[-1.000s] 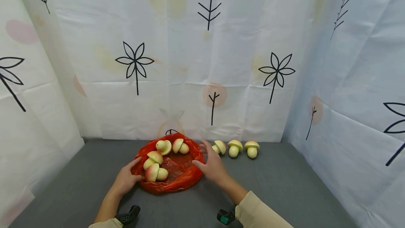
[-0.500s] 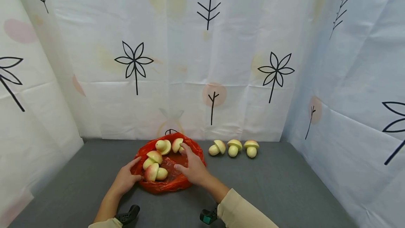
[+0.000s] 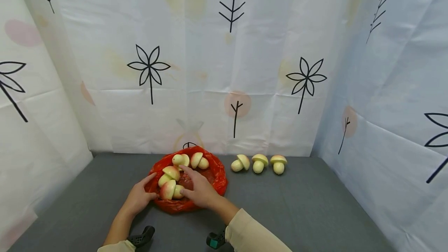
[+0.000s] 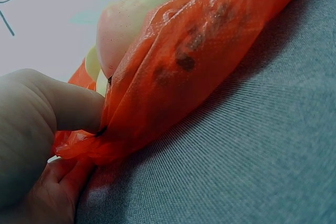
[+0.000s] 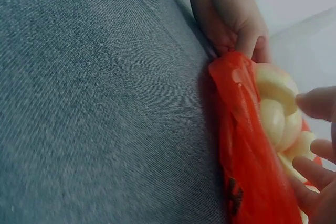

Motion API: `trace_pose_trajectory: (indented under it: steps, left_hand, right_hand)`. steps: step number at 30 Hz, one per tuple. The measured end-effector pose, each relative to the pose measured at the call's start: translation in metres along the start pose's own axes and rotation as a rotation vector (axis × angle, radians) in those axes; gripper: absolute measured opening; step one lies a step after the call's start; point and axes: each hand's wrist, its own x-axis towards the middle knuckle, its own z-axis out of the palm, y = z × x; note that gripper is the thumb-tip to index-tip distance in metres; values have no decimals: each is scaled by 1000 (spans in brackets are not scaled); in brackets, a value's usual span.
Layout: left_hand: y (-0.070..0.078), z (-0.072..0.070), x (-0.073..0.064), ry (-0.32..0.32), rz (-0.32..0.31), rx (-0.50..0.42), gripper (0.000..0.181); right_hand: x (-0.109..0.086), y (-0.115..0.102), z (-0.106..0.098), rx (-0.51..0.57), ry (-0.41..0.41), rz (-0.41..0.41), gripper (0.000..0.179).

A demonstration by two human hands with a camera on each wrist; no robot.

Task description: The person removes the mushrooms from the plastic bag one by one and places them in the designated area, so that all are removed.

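A red plastic bag (image 3: 221,180), its mouth spread wide, lies on the grey cloth with several toy mushrooms inside. The nearest mushroom (image 3: 168,189) has a pink-tinged cap. At the bag's left rim, my left hand (image 3: 137,198) pinches the plastic, thumb inside and fingers outside, as the left wrist view shows. My right hand (image 3: 200,190) reaches over the bag's front rim with fingers spread. Its thumb is close to the nearest mushroom's stem (image 5: 272,120); whether it touches cannot be told. Another mushroom (image 3: 199,161) lies at the back of the bag.
Three more mushrooms, a left one (image 3: 240,163), a middle one (image 3: 259,163) and a right one (image 3: 278,164), stand in a row right of the bag. Behind them hangs a white patterned curtain (image 3: 210,119). Grey cloth (image 3: 297,205) covers the table.
My right hand has moved left, from the bag's right rim across its mouth to the mushrooms on the left side. The left hand has stayed on the rim.
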Motion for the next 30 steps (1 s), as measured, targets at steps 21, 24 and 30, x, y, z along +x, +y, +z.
trace_pose_trajectory:
  steps: [21, 24, 30]
  left_hand:
    - [1, 0, 1, 8, 0, -6, 77]
    - [1, 0, 1, 8, 3, -6, 77]
    - [1, 1, 0, 10, -4, -11, 76]
  right_hand:
    - [2, 11, 27, -209, -127, -63, 71]
    - [2, 10, 28, -225, -133, -53, 70]
    - [1, 8, 30, -228, -106, -22, 70]
